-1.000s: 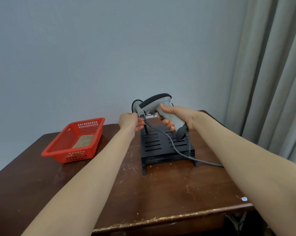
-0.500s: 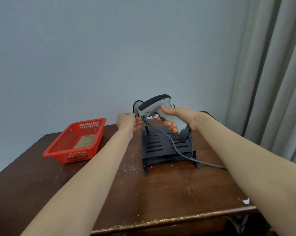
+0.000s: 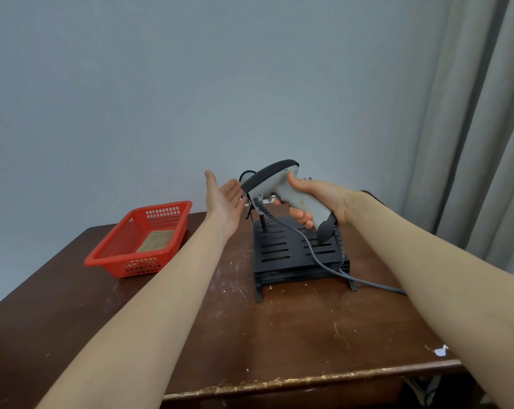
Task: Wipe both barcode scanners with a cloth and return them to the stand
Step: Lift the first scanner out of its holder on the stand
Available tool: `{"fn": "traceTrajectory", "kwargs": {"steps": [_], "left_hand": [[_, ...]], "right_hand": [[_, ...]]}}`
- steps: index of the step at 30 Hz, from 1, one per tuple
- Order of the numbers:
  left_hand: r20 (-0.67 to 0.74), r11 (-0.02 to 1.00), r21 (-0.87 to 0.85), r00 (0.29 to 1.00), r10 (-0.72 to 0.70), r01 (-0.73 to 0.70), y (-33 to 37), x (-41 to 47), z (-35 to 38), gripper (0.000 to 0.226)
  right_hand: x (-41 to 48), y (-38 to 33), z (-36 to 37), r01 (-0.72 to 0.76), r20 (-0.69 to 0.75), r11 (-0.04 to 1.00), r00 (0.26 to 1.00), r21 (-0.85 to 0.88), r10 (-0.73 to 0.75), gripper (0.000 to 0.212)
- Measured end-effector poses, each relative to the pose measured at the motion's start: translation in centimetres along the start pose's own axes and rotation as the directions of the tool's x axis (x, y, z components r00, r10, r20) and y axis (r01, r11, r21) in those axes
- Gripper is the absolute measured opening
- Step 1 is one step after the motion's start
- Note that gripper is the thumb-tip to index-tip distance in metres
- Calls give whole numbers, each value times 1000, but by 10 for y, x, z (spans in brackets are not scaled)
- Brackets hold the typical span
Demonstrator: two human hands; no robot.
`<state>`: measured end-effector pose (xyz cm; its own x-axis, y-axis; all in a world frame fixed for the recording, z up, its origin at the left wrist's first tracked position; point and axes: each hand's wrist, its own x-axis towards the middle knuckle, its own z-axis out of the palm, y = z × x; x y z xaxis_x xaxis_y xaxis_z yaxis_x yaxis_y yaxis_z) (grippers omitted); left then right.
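Head view: the right hand (image 3: pixel 317 199) is wrapped around the handle of a grey barcode scanner (image 3: pixel 276 184), holding it in the air above the black slotted stand (image 3: pixel 291 255). Its cable (image 3: pixel 323 264) trails down across the stand and off to the right. The left hand (image 3: pixel 224 196) is spread flat, palm up, empty, just beside the scanner's nose. A cloth (image 3: pixel 157 240) lies in the red basket (image 3: pixel 117 261) on the wooden table (image 3: pixel 250 335).
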<state>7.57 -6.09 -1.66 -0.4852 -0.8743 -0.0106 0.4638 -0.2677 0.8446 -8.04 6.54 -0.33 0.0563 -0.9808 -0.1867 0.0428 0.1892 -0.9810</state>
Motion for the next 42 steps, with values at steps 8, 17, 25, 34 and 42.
{"fn": "traceTrajectory", "kwargs": {"steps": [8, 17, 25, 34, 42], "left_hand": [[35, 1000, 3, 999, -16, 16, 0, 2, -1, 87], [34, 1000, 21, 999, -16, 15, 1, 2, -2, 88], [44, 999, 27, 999, -28, 27, 2, 1, -3, 90], [82, 999, -5, 995, -49, 49, 3, 3, -4, 97], [83, 999, 10, 995, -50, 49, 0, 4, -3, 98]], "right_hand": [[3, 1, 4, -37, -11, 999, 999, 7, 37, 57], [4, 1, 6, -46, -55, 999, 997, 12, 47, 52], [1, 0, 7, -41, -55, 999, 998, 4, 41, 56], [2, 1, 6, -3, -61, 1000, 998, -12, 2, 53], [1, 0, 7, 1, -56, 1000, 998, -13, -2, 57]]}}
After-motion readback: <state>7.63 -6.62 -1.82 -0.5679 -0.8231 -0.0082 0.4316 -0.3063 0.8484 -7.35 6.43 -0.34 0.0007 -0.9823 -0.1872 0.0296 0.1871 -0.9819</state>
